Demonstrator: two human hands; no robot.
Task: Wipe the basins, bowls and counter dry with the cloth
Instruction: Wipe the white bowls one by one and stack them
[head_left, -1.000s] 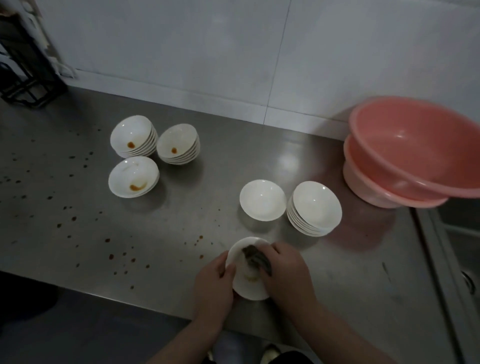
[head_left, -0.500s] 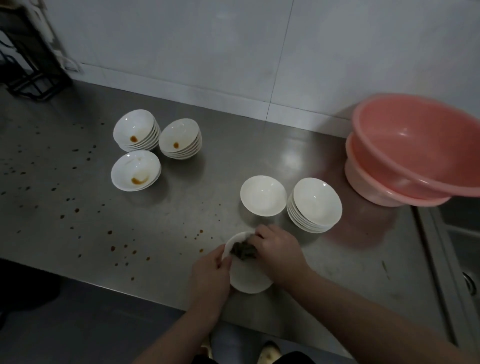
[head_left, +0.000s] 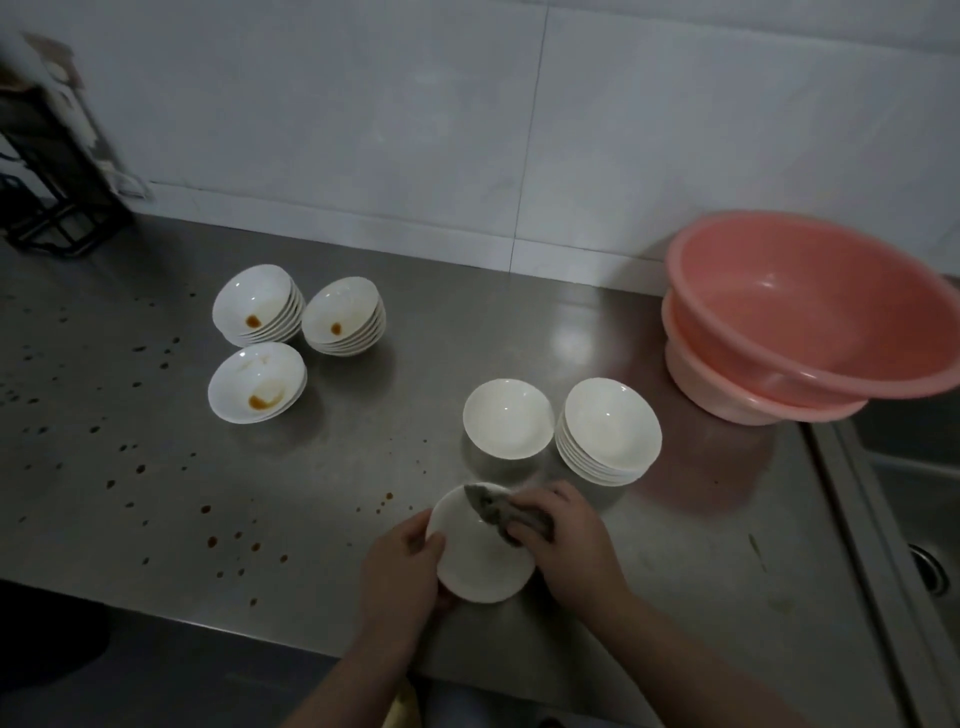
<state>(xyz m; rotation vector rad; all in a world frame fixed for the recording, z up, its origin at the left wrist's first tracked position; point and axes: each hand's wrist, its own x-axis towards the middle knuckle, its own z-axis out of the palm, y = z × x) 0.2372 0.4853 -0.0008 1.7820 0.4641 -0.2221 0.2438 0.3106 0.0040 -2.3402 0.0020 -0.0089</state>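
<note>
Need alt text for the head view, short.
A person's left hand steadies a white ceramic bowl on a spattered steel counter while the right hand wipes it with a grey cloth. Sauce-stained bowl stacks stand far left, clean bowls behind, and nested pink plastic basins right.

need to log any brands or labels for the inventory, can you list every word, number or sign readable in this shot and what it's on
None can be read.
White bowls: plain, no print shows.
Pink basins: no mark or label shows.
Steel counter: only brown spots, no writing.
Dark rack at far left: pale patches on it are too blurred to tell whether they carry text.
Wall tiles: blank.
</note>
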